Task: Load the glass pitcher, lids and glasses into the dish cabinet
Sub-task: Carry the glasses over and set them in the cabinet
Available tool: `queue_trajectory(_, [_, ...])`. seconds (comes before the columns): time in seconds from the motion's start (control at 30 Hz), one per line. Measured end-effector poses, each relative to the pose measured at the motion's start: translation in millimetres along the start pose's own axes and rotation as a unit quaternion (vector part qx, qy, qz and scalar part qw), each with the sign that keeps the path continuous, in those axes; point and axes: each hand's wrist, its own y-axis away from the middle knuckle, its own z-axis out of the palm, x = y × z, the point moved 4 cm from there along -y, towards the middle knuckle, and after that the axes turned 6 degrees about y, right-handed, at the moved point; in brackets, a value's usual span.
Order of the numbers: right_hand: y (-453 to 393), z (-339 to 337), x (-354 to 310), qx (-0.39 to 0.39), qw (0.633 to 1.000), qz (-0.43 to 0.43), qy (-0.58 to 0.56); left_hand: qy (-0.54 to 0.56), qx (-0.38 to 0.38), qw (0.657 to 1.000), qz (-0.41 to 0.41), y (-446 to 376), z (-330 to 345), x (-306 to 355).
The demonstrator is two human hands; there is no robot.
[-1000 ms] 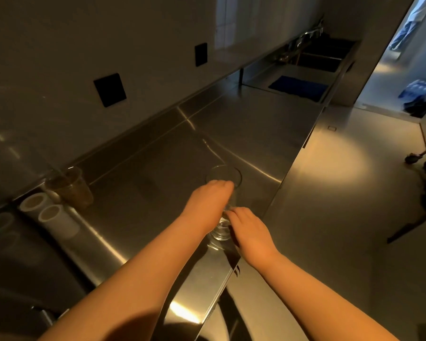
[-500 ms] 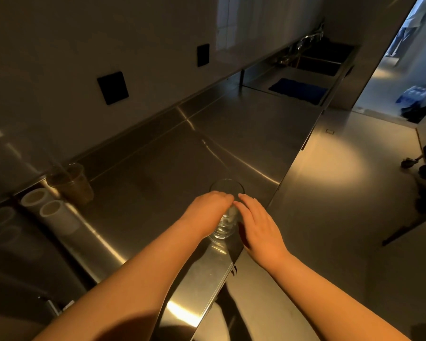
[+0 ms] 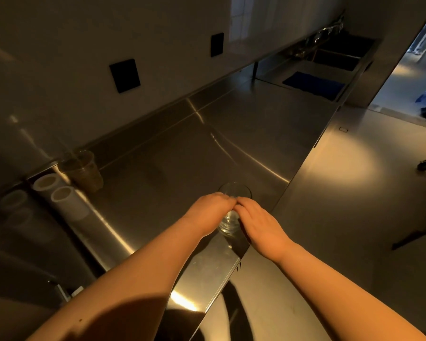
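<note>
Now | glass (image 3: 231,221) upright between both hands | left hand (image 3: 210,212) grips it | right hand (image 3: 258,223) grips it

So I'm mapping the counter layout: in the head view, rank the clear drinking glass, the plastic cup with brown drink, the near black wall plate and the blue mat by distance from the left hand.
1. Clear drinking glass: touching the left hand.
2. Plastic cup with brown drink: left, by the backsplash.
3. Near black wall plate: on the wall.
4. Blue mat: far right, by the sink.
</note>
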Motion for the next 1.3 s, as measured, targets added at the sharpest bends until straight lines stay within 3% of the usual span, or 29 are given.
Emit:
queue_trajectory(0.53, [3, 17, 7, 0.008, 1.000, 0.014, -0.010, 0.001, 0.058, 0.998, 0.032, 8, 13, -9])
queue_trajectory(0.67, [14, 21, 12, 0.047, 0.995, 0.081, -0.032, -0.022, 0.095, 0.995, 0.017, 12, 18, -14])
queue_trajectory(0.87, [20, 49, 17, 0.079, 0.948, 0.263, -0.160, 0.037, 0.022, 0.993, -0.112, 18, 45, -28])
queue_trajectory(1.03, [12, 72, 13, 0.100, 0.907, 0.322, -0.250, 0.121, 0.017, 0.981, -0.149, 13, 50, -25])
queue_trajectory(1.3, [6, 99, 21, 0.134, 0.866, 0.383, -0.294, 0.183, 0.004, 0.962, -0.201, 10, 53, -27])
